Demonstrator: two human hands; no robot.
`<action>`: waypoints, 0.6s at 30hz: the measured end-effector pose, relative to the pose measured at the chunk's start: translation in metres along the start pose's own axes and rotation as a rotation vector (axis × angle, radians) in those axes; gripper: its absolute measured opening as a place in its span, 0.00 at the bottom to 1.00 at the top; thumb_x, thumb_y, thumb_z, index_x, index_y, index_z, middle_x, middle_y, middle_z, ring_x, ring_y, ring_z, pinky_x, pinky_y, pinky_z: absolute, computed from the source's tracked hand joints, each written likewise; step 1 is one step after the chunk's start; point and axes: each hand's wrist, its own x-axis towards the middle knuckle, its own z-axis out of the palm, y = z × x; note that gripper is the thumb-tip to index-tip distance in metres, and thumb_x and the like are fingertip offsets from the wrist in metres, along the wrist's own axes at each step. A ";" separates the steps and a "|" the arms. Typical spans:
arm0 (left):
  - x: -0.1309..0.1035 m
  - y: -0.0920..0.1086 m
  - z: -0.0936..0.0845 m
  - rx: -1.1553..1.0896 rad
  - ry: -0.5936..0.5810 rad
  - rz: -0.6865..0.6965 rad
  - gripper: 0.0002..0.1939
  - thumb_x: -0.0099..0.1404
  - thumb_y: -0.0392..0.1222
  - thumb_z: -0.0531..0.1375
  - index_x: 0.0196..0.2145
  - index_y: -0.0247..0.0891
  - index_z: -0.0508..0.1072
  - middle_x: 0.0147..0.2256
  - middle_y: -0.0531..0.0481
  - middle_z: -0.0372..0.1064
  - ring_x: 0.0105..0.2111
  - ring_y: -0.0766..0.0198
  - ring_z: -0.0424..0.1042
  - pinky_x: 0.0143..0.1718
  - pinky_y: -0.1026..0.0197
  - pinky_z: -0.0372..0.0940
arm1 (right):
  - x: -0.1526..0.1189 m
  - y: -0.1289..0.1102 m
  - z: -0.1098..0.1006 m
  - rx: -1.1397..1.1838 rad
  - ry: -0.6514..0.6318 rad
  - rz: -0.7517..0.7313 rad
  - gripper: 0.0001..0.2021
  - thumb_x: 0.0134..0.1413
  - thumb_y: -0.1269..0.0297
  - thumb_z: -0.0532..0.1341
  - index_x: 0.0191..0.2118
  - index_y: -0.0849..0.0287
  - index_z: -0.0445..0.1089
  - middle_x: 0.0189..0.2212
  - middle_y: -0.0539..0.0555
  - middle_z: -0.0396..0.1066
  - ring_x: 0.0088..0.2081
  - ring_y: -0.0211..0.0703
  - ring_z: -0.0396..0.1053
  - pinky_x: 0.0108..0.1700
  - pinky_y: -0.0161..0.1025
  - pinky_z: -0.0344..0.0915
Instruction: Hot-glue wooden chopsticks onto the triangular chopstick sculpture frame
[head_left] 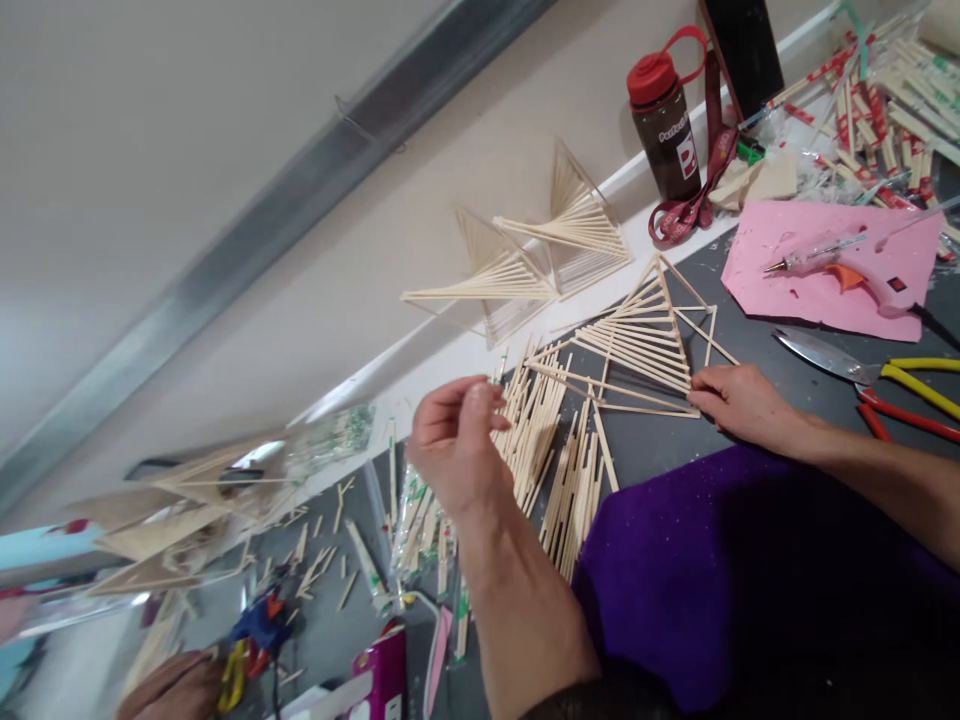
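My right hand pinches the lower right corner of a stick frame. Thin wooden sticks fan out in a twisted row between the frame's straight edges, and it rests on the grey table. To the left, my left hand is raised over a pile of loose wooden sticks, its fingers curled in toward the thumb. Whether something small sits between those fingertips cannot be made out. Another bundle of sticks lies between my left forearm and the purple cloth near my body.
A glue gun lies on a pink sheet, with yellow-handled pliers nearby. A red-capped bottle stands by the wall. Wrapped chopsticks heap at far right. Another person's hand is at lower left, near a purple box.
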 end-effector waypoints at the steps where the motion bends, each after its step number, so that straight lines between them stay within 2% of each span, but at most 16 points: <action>1: 0.005 -0.002 0.006 -0.040 0.032 0.034 0.10 0.53 0.45 0.64 0.31 0.38 0.75 0.28 0.52 0.74 0.28 0.68 0.72 0.23 0.70 0.63 | 0.000 0.000 0.000 0.003 -0.002 0.002 0.09 0.60 0.68 0.56 0.32 0.62 0.73 0.26 0.51 0.73 0.22 0.33 0.65 0.30 0.30 0.59; 2: 0.009 -0.006 0.013 -0.063 0.015 0.044 0.11 0.54 0.45 0.63 0.33 0.38 0.76 0.32 0.50 0.75 0.33 0.66 0.74 0.27 0.68 0.66 | 0.000 0.000 0.000 0.006 -0.001 0.003 0.09 0.60 0.68 0.56 0.32 0.62 0.73 0.26 0.50 0.73 0.22 0.33 0.65 0.30 0.30 0.59; 4: 0.014 -0.013 0.027 -0.097 -0.101 -0.004 0.12 0.55 0.45 0.62 0.36 0.39 0.76 0.38 0.48 0.76 0.39 0.64 0.75 0.33 0.66 0.69 | 0.000 -0.001 0.000 0.013 0.002 0.009 0.09 0.60 0.68 0.56 0.32 0.61 0.73 0.25 0.50 0.72 0.22 0.33 0.66 0.29 0.30 0.59; 8: 0.014 -0.025 0.044 -0.205 -0.251 -0.177 0.14 0.55 0.45 0.62 0.38 0.38 0.77 0.34 0.49 0.77 0.30 0.65 0.76 0.32 0.63 0.70 | -0.002 -0.002 -0.002 0.037 0.001 0.028 0.09 0.60 0.68 0.56 0.31 0.61 0.72 0.23 0.49 0.71 0.22 0.34 0.66 0.29 0.30 0.58; 11: 0.009 -0.026 0.046 -0.215 -0.317 -0.212 0.13 0.53 0.44 0.65 0.37 0.37 0.78 0.30 0.50 0.77 0.26 0.66 0.76 0.30 0.64 0.70 | -0.002 -0.003 -0.004 0.049 -0.010 0.035 0.09 0.59 0.68 0.56 0.31 0.61 0.72 0.23 0.49 0.71 0.23 0.34 0.66 0.29 0.30 0.58; 18: 0.004 -0.017 0.045 -0.238 -0.362 -0.313 0.14 0.50 0.42 0.69 0.36 0.37 0.79 0.27 0.51 0.77 0.20 0.68 0.72 0.23 0.65 0.68 | -0.008 -0.001 -0.014 0.039 -0.024 0.028 0.09 0.59 0.67 0.55 0.30 0.59 0.71 0.21 0.49 0.70 0.25 0.36 0.67 0.30 0.31 0.58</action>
